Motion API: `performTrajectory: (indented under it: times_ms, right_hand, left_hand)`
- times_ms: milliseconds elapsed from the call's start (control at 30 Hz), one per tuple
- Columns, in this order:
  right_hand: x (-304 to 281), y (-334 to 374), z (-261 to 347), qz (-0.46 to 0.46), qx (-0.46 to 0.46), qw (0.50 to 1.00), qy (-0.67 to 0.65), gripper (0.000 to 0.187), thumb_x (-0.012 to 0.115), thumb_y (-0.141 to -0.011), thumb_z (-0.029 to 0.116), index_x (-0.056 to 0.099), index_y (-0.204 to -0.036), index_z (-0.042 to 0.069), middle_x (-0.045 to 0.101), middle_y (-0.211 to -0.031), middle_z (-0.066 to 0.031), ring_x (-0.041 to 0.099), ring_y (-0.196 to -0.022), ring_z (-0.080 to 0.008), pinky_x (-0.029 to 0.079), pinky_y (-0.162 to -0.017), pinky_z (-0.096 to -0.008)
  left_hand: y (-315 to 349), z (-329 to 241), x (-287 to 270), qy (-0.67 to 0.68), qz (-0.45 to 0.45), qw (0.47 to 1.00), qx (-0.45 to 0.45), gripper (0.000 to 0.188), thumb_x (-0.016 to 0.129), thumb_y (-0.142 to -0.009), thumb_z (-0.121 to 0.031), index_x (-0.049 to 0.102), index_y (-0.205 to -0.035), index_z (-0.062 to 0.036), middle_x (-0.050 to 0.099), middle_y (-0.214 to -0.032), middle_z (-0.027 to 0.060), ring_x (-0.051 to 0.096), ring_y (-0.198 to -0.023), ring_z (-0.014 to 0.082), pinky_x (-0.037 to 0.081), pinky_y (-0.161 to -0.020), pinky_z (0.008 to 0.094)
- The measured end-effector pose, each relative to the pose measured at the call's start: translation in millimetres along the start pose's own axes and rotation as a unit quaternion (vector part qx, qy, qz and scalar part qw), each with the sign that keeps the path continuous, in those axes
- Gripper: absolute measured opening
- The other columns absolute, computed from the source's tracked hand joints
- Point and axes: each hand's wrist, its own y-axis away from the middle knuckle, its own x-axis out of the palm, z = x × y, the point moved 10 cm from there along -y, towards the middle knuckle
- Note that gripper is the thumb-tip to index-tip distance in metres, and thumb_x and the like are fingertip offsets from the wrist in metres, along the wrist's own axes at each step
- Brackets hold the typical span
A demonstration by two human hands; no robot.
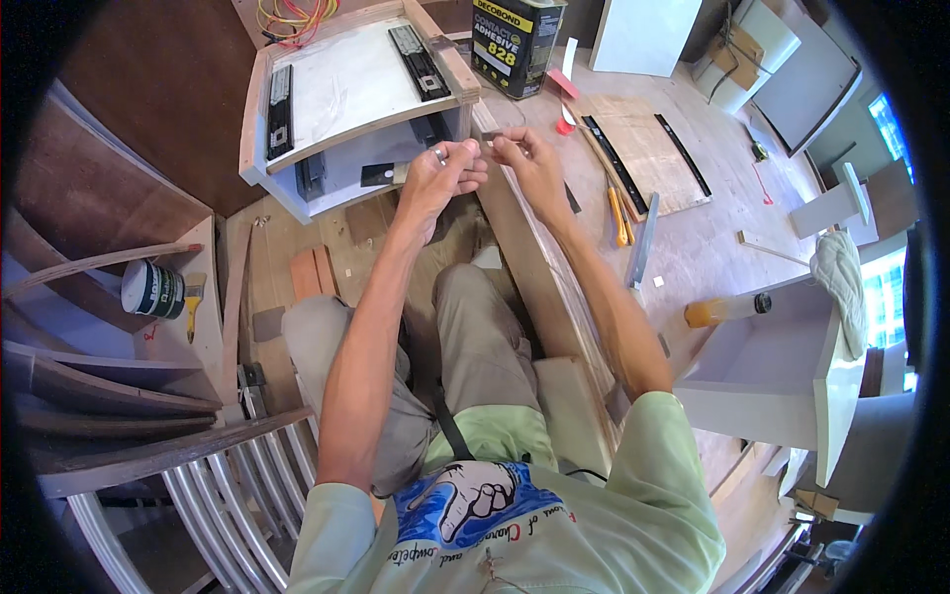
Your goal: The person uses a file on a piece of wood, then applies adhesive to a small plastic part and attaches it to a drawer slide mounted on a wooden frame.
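Note:
My left hand (445, 180) and my right hand (532, 170) are raised close together in front of a small white cabinet (351, 194) with wooden edges. The left fingers are curled, thumb pressed to the index finger. A flat dark-ended piece (377, 175) with a pale part shows beside the left palm; whether that hand grips it I cannot make out. Pinched in my right fingertips is a small greyish flat piece (489, 140), partly hidden by the fingers. On the cabinet's top lie two black drawer slides, a left one (281, 111) and a right one (420, 61).
A black adhesive can (510, 49) stands beyond my hands. Right of them lie a wooden panel (653, 148) with black rails, yellow-handled tools (620, 218) and a metal strip (643, 243). At left are a tub (153, 288), a paintbrush (193, 309) and metal bars (223, 495).

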Motion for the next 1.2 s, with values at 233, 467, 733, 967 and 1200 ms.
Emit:
performTrajectory:
  times_ms: [233,467,733,967,1200]
  right_hand:
    - [14,-43,-90,-0.039,0.159,0.963,-0.216,0.022,0.063,-0.091,0.008,0.055,-0.110,-0.001,0.068,-0.092,-0.0105,0.068,-0.078,-0.0178,0.056,-0.068,-0.0269]
    - [24,-61,-77,-0.110,0.096,0.962,-0.230,0.020,0.064,-0.090,0.007,0.056,-0.107,-0.001,0.068,-0.092,-0.0100,0.069,-0.078,-0.0176,0.056,-0.066,-0.0258]
    - [32,-61,-80,-0.086,0.097,0.939,-0.319,0.020,0.063,-0.092,0.007,0.056,-0.109,0.000,0.066,-0.093,-0.0093,0.070,-0.085,-0.0214,0.058,-0.073,-0.0303]
    - [37,-61,-92,-0.090,0.130,0.899,-0.408,0.023,0.061,-0.094,0.006,0.055,-0.115,0.001,0.065,-0.100,-0.0102,0.067,-0.094,-0.0237,0.057,-0.082,-0.0358]
    - [52,-59,-103,-0.093,0.144,0.840,-0.514,0.029,0.064,-0.092,0.007,0.055,-0.120,0.007,0.065,-0.108,-0.0088,0.064,-0.104,-0.0232,0.053,-0.094,-0.0389]
  left_hand:
    - [-7,17,-11,0.005,-0.048,0.999,0.009,0.035,0.062,-0.094,-0.035,0.060,-0.107,-0.0021,0.067,-0.096,0.0095,0.067,-0.084,0.0144,0.054,-0.076,0.0248]
    - [-6,12,-28,-0.004,-0.088,0.996,0.021,0.037,0.063,-0.094,-0.034,0.058,-0.107,-0.0002,0.068,-0.095,0.0107,0.067,-0.083,0.0146,0.054,-0.075,0.0240]
    - [-8,16,-26,0.003,-0.081,0.996,0.025,0.035,0.062,-0.095,-0.032,0.059,-0.108,-0.0002,0.067,-0.094,0.0103,0.067,-0.082,0.0148,0.054,-0.075,0.0250]
    - [-9,18,-26,0.000,-0.080,0.996,0.026,0.034,0.062,-0.095,-0.032,0.059,-0.107,-0.0004,0.067,-0.095,0.0101,0.066,-0.083,0.0146,0.054,-0.075,0.0247]
    - [-8,17,-26,0.006,-0.076,0.997,0.032,0.033,0.062,-0.095,-0.031,0.059,-0.106,-0.0001,0.066,-0.094,0.0094,0.066,-0.082,0.0144,0.053,-0.074,0.0244]
